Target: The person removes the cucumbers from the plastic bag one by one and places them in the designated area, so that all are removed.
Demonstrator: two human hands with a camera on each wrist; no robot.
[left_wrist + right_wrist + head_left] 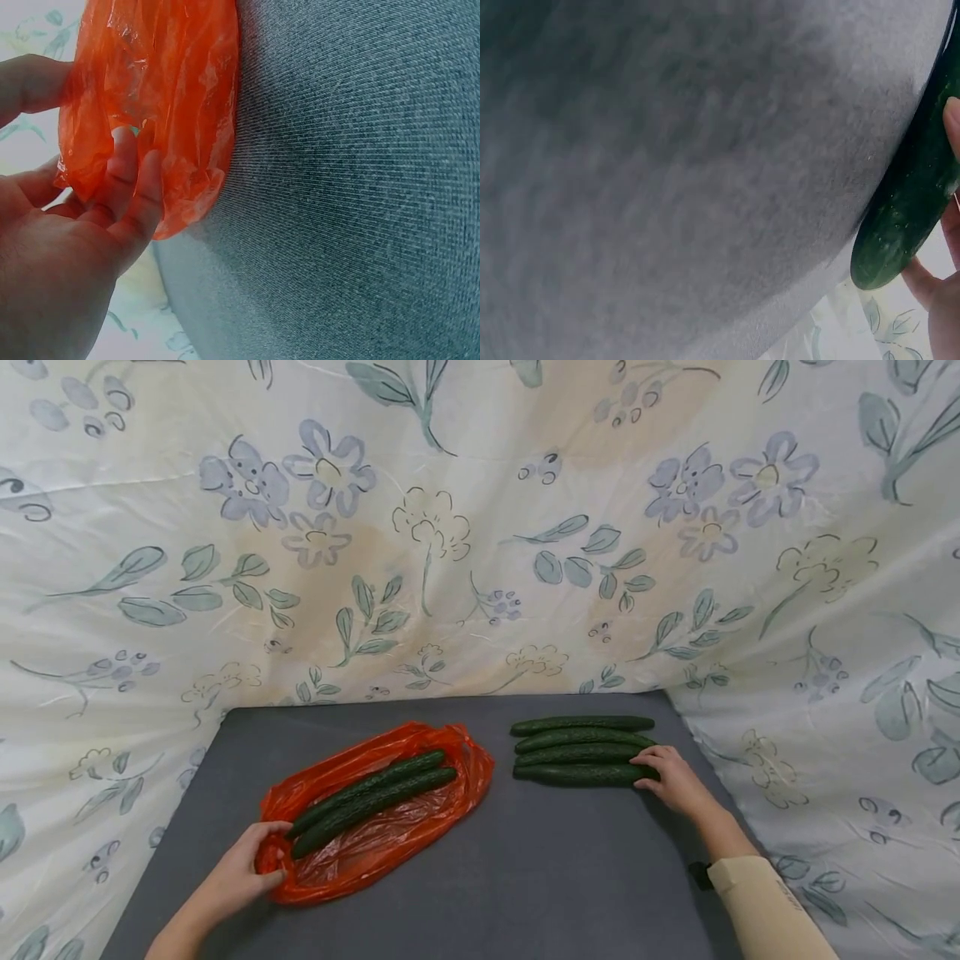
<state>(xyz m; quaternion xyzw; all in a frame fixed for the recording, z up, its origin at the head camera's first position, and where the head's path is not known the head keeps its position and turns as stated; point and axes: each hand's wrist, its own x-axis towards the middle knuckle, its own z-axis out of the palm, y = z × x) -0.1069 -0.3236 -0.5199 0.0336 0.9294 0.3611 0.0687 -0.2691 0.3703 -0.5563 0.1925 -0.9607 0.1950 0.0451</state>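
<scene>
Toward the left of the table lies a red-orange plastic bag (375,868), its mouth spread wide. Two dark green cucumbers (390,793) rest side by side on it. My left hand (243,864) holds the gathered near-left end of the bag, by the cucumbers' ends. In the left wrist view, thumb and fingers curl about the thin plastic (187,112). To the right, my right hand (671,779) grips the right end of the nearest cucumber (570,775) in a row. The right wrist view shows fingers on both sides of that cucumber (900,217).
Behind the gripped cucumber, several more cucumbers (581,739) lie parallel, close together. A dark grey cloth (540,868) covers the table. Floral fabric (480,568) hangs behind the table and along its sides.
</scene>
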